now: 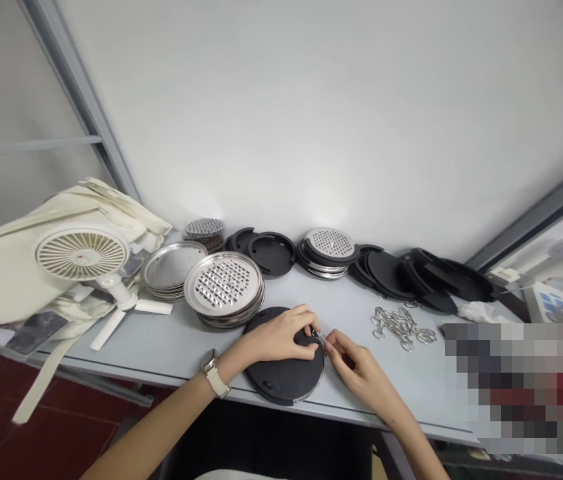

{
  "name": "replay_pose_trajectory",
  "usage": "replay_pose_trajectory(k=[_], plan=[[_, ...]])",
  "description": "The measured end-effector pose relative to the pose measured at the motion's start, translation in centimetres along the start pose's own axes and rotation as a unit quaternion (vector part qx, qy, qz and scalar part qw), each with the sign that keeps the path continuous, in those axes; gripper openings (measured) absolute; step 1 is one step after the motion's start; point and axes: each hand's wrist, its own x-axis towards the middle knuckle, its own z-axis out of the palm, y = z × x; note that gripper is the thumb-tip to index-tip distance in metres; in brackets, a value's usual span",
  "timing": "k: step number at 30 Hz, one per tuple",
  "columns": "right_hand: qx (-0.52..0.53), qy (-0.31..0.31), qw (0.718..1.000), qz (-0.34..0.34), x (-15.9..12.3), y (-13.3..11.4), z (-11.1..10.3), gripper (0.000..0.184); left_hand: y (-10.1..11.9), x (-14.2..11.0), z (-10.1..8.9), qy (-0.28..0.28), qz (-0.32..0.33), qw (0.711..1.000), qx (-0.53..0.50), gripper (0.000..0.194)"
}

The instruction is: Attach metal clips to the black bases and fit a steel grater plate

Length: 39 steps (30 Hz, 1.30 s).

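A black round plastic base [284,380] with a thin metal rim lies at the table's front edge. My left hand [281,337] rests over it, fingers curled at its right side, thumb on top. A small shiny metal ring clasp [319,337] sits at the base's right edge, beside my left thumb and index finger. My right hand [358,367] pinches this clasp between thumb and index finger. How the clasp meets the base is partly hidden by the fingers. To the right lies a pile of similar metal ring clasps [401,327].
Left of my hands stand stacked metal grater discs [224,283] and plain metal discs [171,267]. Black round bases [271,253] and a perforated disc stack [331,245] line the wall, with more black bases [386,273] rightward. A white fan [84,255] and cream bag [6,267] occupy the left.
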Motion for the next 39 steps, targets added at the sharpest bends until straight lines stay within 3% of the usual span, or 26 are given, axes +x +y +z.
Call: replay_pose_trajectory(k=[22,39], plan=[[-0.009,-0.005,1.000,0.000,0.07,0.23,0.05,0.027,-0.83,0.10,0.10,-0.007,0.010,0.998,-0.064,0.014],[-0.006,-0.014,1.000,-0.007,0.10,0.14,-0.03,0.030,-0.34,-0.06,0.02,-0.007,0.013,0.999,-0.044,0.017]])
